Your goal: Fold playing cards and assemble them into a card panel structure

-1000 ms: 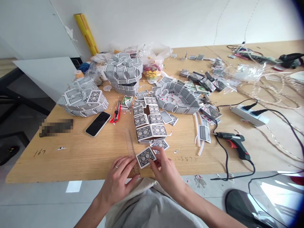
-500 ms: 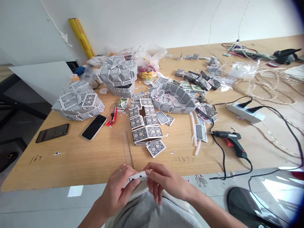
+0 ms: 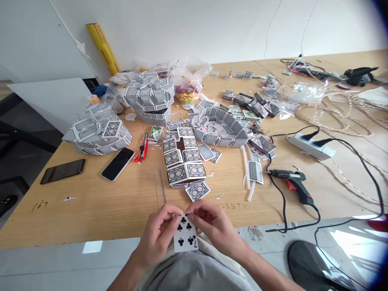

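A playing card with black clubs [image 3: 185, 236] hangs face toward me at the table's front edge, its top edge pinched by both hands. My left hand [image 3: 160, 228] grips its upper left corner between thumb and fingers. At the upper right corner, my right hand [image 3: 212, 226] pinches it the same way. Just beyond them lies a box shape made of patterned cards [image 3: 185, 155], with an opening in its top. One loose card [image 3: 198, 190] rests against its near end. A clear ruler [image 3: 160, 186] lies to its left.
Left of the box are a red cutter [image 3: 141, 148] and two phones [image 3: 118, 163] [image 3: 62, 171]. Card-built shapes [image 3: 150, 97] [image 3: 98, 135] [image 3: 218, 127] stand behind. A glue gun [image 3: 292, 182], its cord and a power strip [image 3: 311, 146] lie at the right.
The card has turned from nearly edge-on to showing its face, hanging downward. Both hands now hold its top corners, and my right hand's fingers have curled up to it. The view has shifted slightly.
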Motion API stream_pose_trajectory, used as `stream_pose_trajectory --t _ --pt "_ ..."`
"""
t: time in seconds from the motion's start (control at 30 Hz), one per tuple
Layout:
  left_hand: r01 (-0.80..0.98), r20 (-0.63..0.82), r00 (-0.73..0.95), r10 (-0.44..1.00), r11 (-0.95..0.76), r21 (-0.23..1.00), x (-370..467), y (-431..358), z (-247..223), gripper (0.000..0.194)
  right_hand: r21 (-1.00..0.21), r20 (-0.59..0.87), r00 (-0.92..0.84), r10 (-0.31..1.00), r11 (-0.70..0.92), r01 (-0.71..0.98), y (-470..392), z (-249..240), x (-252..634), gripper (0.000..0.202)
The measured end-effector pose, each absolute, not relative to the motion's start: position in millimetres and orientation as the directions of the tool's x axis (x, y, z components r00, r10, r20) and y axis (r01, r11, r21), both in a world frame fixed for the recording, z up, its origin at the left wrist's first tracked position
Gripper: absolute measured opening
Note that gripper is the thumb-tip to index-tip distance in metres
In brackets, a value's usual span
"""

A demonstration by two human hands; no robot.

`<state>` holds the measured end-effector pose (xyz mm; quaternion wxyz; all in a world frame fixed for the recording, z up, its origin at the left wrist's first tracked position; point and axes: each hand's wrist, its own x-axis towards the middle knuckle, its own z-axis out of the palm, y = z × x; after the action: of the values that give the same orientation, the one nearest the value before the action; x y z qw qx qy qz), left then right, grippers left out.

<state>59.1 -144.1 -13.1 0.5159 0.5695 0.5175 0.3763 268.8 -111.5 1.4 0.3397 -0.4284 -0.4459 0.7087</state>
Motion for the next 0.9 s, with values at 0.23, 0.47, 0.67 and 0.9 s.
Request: stream_pose_trajectory --t 0.23,0.47,0.67,0.9 --pt "0.108 -0.037 0.145 0.989 0.022 0.994 54.5 -142.8 -22.1 0.025 -0.860 -0.359 -0.456 0.814 -0.478 -0.176 -107.5 4.2 274.0 0.039" --pt "0.213 0.179 0.190 0.965 -0.219 0.952 56.9 -141.1 -26.4 0.018 -0.921 -0.325 -0.352 0.878 -0.378 -0.092 -107.5 -5.4 270.6 0.040" --pt "0.385 0.250 0.232 0.940 -0.324 0.864 56.9 -133.6 -6.9 0.024 -0.989 -0.044 -0.329 0.943 0.005 0.148 -106.0 -8.1 276.0 0.017" --pt "0.499 0.386 0.213 0.897 -0.440 0.747 59.9 -125.6 -4.3 0.017 -0.856 0.429 -0.340 0.837 0.497 0.144 -101.4 -9.0 276.8 0.023"
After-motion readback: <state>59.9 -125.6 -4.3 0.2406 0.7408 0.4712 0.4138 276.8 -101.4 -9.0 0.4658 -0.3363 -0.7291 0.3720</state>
